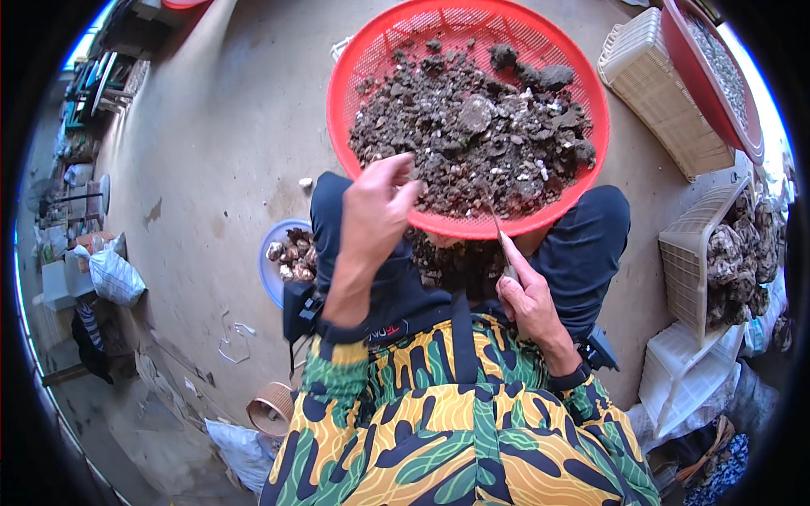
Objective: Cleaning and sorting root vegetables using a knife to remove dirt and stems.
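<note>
My right hand (526,294) grips a small knife (506,256) by its handle. The blade points up over the near rim of a red plastic mesh basket (345,69). Above the basket's near left edge is my left hand (380,212), slightly blurred, its thumb and forefinger apart and nothing visible between them. Dark, soil-like crumbs, clumps and pale bits (468,133) cover the basket's floor, with larger dark lumps (538,73) toward the far right. Below the near rim, more dark crumbly matter (462,259) shows between my knees, partly hidden by the basket.
Left of my knee, a blue basin (264,269) holds brown-and-white cut pieces (294,258). At right stand a crate (680,253) of dark knobbly lumps (734,265), a white crate (686,373) and an upturned cream crate (664,95). A wicker basket (269,405) and white sack (117,278) lie left.
</note>
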The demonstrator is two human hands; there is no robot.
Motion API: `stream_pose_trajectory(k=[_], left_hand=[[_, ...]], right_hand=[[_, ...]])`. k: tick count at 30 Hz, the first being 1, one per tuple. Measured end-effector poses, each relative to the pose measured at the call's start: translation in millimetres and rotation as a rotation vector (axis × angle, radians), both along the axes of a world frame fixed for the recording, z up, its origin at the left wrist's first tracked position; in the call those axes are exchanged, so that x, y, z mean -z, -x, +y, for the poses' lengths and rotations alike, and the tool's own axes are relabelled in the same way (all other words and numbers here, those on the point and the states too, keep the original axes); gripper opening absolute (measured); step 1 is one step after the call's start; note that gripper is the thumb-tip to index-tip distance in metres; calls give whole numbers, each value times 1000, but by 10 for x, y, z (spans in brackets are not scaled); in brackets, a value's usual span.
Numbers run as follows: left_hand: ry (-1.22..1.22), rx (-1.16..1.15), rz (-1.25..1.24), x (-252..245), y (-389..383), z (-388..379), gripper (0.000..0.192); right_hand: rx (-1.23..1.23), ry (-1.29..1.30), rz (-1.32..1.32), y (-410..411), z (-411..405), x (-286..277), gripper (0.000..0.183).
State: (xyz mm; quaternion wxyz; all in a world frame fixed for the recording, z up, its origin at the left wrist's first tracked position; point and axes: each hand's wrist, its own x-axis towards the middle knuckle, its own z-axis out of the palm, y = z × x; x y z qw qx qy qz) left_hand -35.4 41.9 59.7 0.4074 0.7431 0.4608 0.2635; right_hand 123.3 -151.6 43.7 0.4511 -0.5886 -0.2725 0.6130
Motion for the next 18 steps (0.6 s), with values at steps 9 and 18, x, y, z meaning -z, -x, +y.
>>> stream_pose_trajectory(k=[9, 18], left_hand=[[-336, 151, 474, 1050, -1297, 439, 45], [-215, 27, 407, 1140, -1319, 598, 23]], right_hand=[[199, -58, 103, -196, -70, 1, 64], [284, 8, 80, -282, -68, 35, 60]])
